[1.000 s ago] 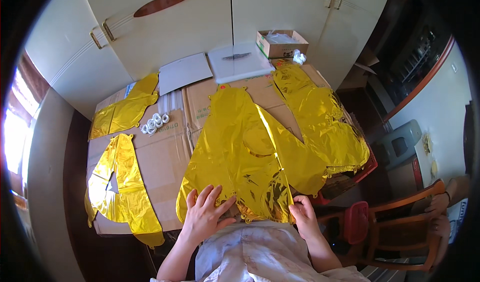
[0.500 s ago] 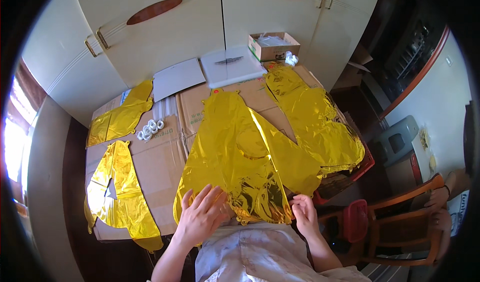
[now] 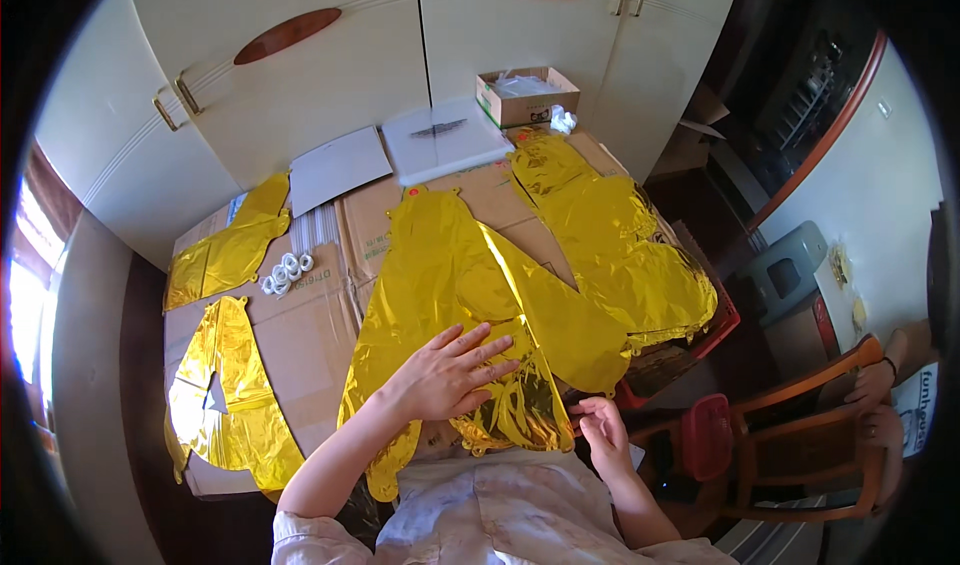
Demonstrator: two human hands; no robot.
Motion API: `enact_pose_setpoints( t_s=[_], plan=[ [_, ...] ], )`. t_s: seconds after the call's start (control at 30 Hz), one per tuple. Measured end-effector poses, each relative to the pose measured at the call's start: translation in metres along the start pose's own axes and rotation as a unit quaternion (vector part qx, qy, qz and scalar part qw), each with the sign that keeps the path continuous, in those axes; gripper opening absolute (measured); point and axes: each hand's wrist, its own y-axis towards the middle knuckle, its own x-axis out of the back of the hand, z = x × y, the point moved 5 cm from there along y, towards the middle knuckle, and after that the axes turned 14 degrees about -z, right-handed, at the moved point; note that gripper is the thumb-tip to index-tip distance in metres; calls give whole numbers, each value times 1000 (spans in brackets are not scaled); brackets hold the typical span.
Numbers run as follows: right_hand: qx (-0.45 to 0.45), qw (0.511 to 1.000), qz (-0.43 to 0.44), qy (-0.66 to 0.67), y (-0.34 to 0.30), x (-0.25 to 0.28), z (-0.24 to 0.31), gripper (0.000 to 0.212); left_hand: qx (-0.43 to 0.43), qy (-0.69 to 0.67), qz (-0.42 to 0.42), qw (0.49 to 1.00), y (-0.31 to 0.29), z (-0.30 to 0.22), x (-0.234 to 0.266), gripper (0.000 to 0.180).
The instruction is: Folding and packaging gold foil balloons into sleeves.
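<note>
A large flat gold foil balloon [image 3: 430,275], uninflated, lies in the middle of a table covered with cardboard. Its near end reaches my body, where the foil is wrinkled and shiny. My left hand [image 3: 455,373] rests palm down on this wrinkled part, fingers spread. By the balloon's lower right edge, my right hand [image 3: 605,435] is held with fingers loosely bent and the thumb apart; whether it touches the foil is hard to see. More flat gold balloons lie around: one with a triangular opening [image 3: 255,415] at left, another [image 3: 235,255] behind it, and a wide one [image 3: 630,245] at right.
Small white rolls [image 3: 287,273] sit left of the middle. At the back are a grey-white board [image 3: 340,170], a clear plastic sheet [image 3: 445,150] and an open carton [image 3: 527,95]. Right of the table, another person's hands [image 3: 878,390] are by a wooden chair [image 3: 750,460] with a red basket [image 3: 706,435].
My left hand has moved up and right across the foil, its fingers now spread flat. My right hand stays by the lower right edge. The whole view has shifted slightly.
</note>
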Motion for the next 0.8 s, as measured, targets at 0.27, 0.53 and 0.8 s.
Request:
enact_pose_setpoints(
  t_s=[0.27, 0.53, 0.8],
  plan=[
    [335, 864, 15, -374, 0, -24, 59, 40, 13, 9, 18, 1000, -3, 0, -8, 50],
    [370, 817, 67, -437, 7, -35, 63, 43, 10, 13, 20, 1000, -3, 1, -10, 51],
    [390, 804, 107, -437, 10, -44, 66, 34, 1, 35, 8, 999, -4, 1, -9, 51]
  ],
)
